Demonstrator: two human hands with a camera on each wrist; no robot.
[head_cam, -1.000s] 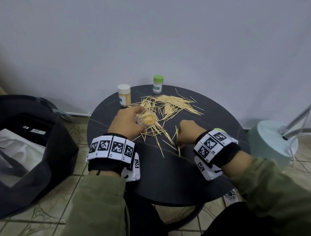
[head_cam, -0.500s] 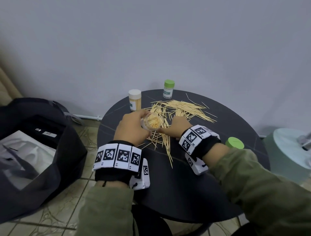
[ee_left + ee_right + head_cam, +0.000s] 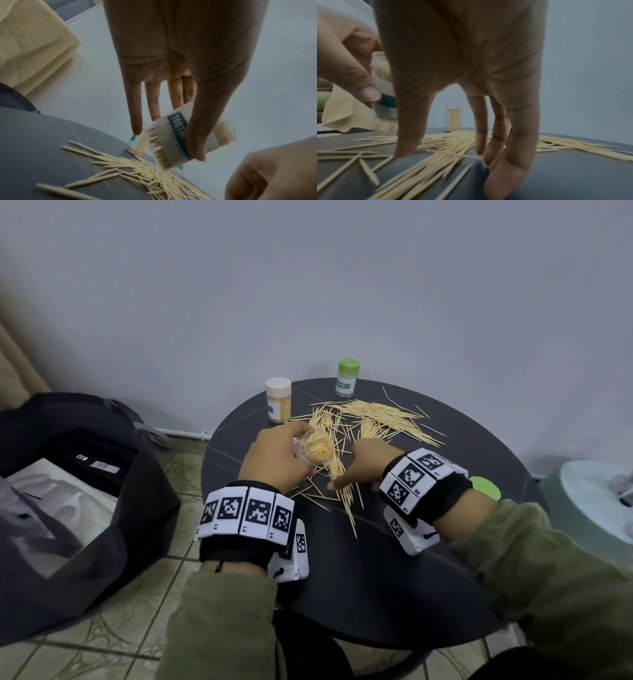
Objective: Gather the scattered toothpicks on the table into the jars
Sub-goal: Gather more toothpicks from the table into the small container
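Observation:
My left hand (image 3: pixel 291 455) grips a clear open jar (image 3: pixel 317 447), tilted and packed with toothpicks, a little above the round dark table (image 3: pixel 376 577). In the left wrist view the thumb lies across the label of the jar (image 3: pixel 173 142). My right hand (image 3: pixel 356 474) reaches down just right of it, empty. Its thumb (image 3: pixel 406 138) and straight fingers (image 3: pixel 498 146) touch the table on either side of a loose bundle of toothpicks (image 3: pixel 436 159). Many more scattered toothpicks (image 3: pixel 376 416) cover the far half of the table.
A full jar with a white lid (image 3: pixel 278 400) and a jar with a green lid (image 3: pixel 347 378) stand at the table's far edge. A loose green lid (image 3: pixel 484 487) lies behind my right wrist. A dark bag (image 3: pixel 85 491) sits on the floor to the left.
My right hand went from the table up to the jar's mouth, then came back down onto the toothpicks with its fingers spread. My left hand keeps holding the jar.

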